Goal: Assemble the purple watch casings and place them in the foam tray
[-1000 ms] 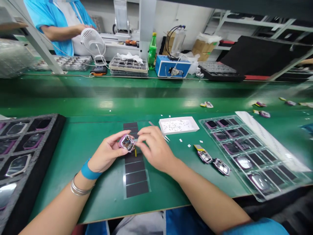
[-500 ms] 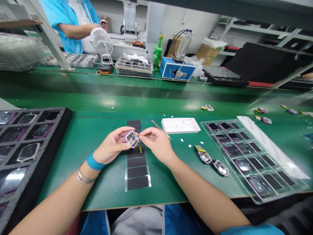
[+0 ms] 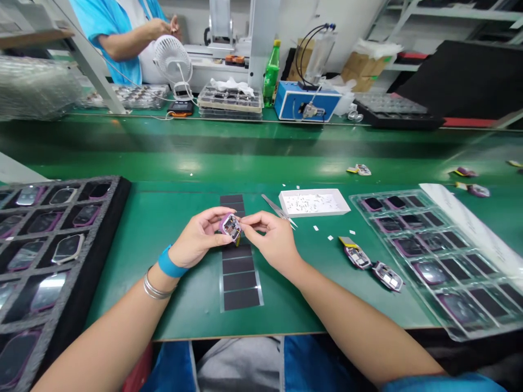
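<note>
1. The small purple watch case (image 3: 231, 225), open side showing, is at the middle of the frame, raised in front of the strip of dark squares (image 3: 240, 281).
2. The left hand (image 3: 198, 237) grips it between thumb and bent fingers, as half a second ago, but the case is now turned, so its open side looks narrower.
3. The yellow tab (image 3: 237, 240) under it looks shorter than before.
4. The right hand (image 3: 275, 239) has thumb and forefinger drawn in at the case's right edge; I cannot tell whether they pinch anything.
5. The tweezers (image 3: 273, 204), mostly covered by the right hand a second ago, show more fully beside the white box (image 3: 316, 212).
6. The view has shifted, so the box sits further right in the frame.
</note>
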Demonstrator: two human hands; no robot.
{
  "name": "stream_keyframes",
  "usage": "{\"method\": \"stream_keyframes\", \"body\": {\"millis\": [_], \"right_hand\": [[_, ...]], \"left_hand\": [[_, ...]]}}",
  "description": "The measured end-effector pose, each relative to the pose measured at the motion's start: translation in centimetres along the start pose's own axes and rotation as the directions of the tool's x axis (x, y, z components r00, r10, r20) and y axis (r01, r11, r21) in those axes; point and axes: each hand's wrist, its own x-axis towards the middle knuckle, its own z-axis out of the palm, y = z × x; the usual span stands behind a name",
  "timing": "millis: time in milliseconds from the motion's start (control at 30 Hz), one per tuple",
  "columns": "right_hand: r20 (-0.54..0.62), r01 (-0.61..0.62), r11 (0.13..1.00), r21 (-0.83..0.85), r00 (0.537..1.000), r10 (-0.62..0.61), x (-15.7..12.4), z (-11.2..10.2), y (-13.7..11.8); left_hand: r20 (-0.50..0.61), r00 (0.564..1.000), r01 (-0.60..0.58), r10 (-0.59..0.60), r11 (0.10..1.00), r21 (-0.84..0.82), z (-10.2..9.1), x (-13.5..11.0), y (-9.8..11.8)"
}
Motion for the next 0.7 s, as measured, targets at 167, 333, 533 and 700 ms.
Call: {"method": "stream_keyframes", "body": {"millis": [167,333,533,700], "right_hand": [[0.075,0.227,0.922,-0.314,0.974,-0.215,-0.4,-0.1,0.5],[0.153,0.253,0.918,-0.307,0.965,-0.215,0.1,0.0,0.7],[0.426,-0.389,0.852,0.350,0.876,0.225,0.6,0.5,0.8],[0.525,-0.563,0.770,0.299,0.771,0.360,1.0,-0.9,0.1]], "left_hand": [[-0.037,0.999,-0.019,0.022,0.998,0.063,0.0,0.1,-0.4],[-0.046,0.999,0.013,-0.012,1.000,0.023,-0.4,0.4,-0.3],[-0.074,0.997,0.008,-0.017,0.994,-0.112,-1.2,0.3,0.5],[-0.030,0.999,0.027,-0.032,0.985,-0.173,-1.6,0.3,0.6]]}}
